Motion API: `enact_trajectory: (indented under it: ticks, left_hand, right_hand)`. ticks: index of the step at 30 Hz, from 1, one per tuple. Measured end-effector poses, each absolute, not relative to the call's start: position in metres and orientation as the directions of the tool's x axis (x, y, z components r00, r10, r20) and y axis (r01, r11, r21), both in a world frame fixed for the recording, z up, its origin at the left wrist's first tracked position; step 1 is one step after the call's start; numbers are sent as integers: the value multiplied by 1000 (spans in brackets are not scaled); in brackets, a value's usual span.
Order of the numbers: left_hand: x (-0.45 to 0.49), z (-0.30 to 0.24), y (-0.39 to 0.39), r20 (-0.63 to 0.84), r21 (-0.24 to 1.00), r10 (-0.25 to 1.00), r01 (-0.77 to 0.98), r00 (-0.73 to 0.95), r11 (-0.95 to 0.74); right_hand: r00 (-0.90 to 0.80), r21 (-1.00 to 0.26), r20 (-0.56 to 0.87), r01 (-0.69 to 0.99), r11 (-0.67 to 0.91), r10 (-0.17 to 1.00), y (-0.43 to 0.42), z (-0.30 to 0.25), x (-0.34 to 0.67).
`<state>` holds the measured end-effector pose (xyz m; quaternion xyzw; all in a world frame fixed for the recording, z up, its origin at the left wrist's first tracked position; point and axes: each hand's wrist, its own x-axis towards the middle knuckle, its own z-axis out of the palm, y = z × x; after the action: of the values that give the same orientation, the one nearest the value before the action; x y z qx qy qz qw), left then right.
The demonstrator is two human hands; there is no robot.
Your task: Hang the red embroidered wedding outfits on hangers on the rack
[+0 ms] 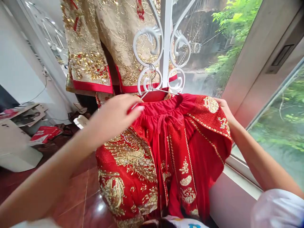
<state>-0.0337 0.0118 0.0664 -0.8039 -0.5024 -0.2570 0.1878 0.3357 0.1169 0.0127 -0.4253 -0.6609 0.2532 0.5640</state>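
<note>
In the head view, the gathered waistband of the red embroidered skirt [140,158] runs from the left hand's fingertips across to the right hand [224,107]. The left hand [116,115], motion-blurred, reaches inward palm down, thumb parted from outstretched fingers; whether they pinch cloth cannot be told. The right forearm angles up, its fingers mostly hidden behind the skirt's flared edge, their grip unclear. Between the hands hangs a soft tied drawstring [163,122]; just right of the left fingertips, a thin wire hanger [150,83]. Metallic-gold motifs and beaded borders cover the skirt below the fingers.
</note>
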Motion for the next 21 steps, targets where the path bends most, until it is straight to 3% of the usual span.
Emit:
enact_trajectory:
  ticks: [3, 8, 12, 16, 21]
  left_hand:
    - [60, 71, 41, 647, -224, 511, 782, 566, -582]
    - [89, 50, 78, 575, -346, 479, 728, 663, -592]
    - [73, 46, 74, 599, -383, 426, 710, 678, -591]
    - [70, 48, 68, 564, -415, 453, 711, 691, -567]
    - [62, 53, 68, 469, -510, 478, 670, 743, -540]
  right_hand:
    - [-72, -832, 502, 231, 504, 862, 109, 12, 340]
    - [-109, -761, 557, 328, 559, 823, 123, 26, 345]
    - [-107, -524, 711, 578, 626, 695, 167, 79, 337]
    - [-157, -239, 827, 770, 591, 539, 183, 142, 333]
    - [-240, -15, 833, 892, 453, 499, 146, 137, 369]
